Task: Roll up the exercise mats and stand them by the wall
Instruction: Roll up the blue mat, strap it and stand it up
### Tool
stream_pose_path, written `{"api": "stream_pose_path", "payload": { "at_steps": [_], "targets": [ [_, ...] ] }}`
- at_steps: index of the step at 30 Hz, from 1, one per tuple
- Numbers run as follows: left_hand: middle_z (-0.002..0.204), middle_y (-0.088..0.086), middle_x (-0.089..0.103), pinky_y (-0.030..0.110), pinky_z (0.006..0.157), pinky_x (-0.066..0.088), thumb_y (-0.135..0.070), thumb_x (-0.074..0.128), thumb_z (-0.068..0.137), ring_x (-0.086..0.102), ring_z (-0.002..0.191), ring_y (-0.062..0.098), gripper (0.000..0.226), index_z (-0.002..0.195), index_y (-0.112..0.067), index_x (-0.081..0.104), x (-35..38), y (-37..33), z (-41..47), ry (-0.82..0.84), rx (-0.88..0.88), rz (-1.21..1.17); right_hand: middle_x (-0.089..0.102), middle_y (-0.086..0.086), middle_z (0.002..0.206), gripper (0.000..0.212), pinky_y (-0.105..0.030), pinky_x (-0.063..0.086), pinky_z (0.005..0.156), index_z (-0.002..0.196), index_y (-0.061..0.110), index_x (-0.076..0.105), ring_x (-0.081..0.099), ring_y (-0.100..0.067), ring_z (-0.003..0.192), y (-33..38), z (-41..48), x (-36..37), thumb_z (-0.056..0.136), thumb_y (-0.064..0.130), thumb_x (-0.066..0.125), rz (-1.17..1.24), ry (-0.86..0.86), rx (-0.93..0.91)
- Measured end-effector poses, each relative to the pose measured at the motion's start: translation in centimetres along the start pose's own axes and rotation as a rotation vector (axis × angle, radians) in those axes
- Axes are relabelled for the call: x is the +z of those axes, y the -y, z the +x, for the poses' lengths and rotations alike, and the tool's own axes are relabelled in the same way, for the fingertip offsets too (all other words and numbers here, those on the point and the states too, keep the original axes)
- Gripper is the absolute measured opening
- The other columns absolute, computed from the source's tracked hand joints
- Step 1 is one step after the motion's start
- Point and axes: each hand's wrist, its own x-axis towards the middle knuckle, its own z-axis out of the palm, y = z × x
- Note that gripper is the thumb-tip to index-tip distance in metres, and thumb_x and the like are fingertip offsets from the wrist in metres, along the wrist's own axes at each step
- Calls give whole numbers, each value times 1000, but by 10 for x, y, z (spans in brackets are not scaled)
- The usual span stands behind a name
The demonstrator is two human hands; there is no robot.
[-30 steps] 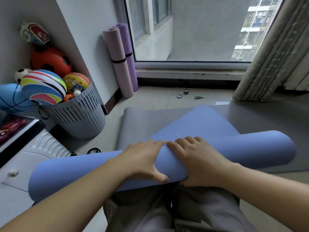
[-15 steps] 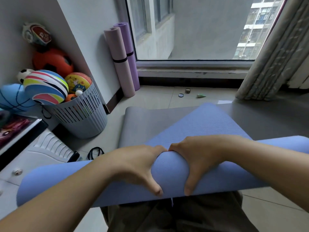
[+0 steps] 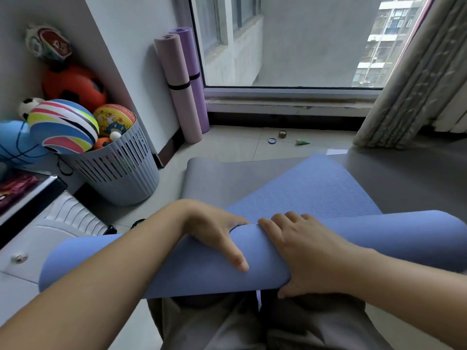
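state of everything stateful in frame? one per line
blue mat: partly rolled, tail still flat
grey mat: unrolled flat, under the blue one
pink mat: rolled, strapped, standing by the wall
purple mat: rolled, strapped, standing
left hand: gripping the roll
right hand: gripping the roll
basket: upright, full of balls

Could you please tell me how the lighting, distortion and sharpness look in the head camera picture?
Head view: soft daylight enters through the window, with a pale glare patch on the floor tiles; wide-angle distortion bows the curtain and wall edge; the blue mat shows crisp texture, while the balls in the basket look slightly soft; shadows are faint.
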Motion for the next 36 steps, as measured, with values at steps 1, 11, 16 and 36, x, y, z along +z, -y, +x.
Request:
{"api": "stream_pose_path", "payload": {
  "at_steps": [1,11,16,36],
  "targets": [
    [138,-20,48,29,109,37,-51,76,75,49,124,4,84,144,-41,30,1,0,-1,-37,-1,10,46,0,118,93,-40,42,89,131,20,30,46,-23,105,-4,2,0,61,64,71,33,-4,4],
    [156,1,7,48,115,15,-64,59,75,15,142,22,113,150,-28,-17,76,-7,-5,-687,-100,598,52,0,123,100,-36,42,95,133,20,35,50,-20,111,-23,27,-12,55,65,79,202,134,14],
    [149,0,21,38,111,22,-59,59,72,30,134,23,104,149,-32,-5,73,-1,-3,-791,-72,587,41,-4,135,120,-56,21,109,149,18,8,41,-28,124,-1,14,7,60,72,67,-40,-70,59],
    [125,-11,47,35,94,39,-66,65,66,48,115,17,87,138,-44,21,79,-11,-40,-628,68,338,61,14,105,74,-28,42,71,113,37,44,58,-11,93,-1,-5,-17,54,74,70,182,37,-84]
  ]
}}
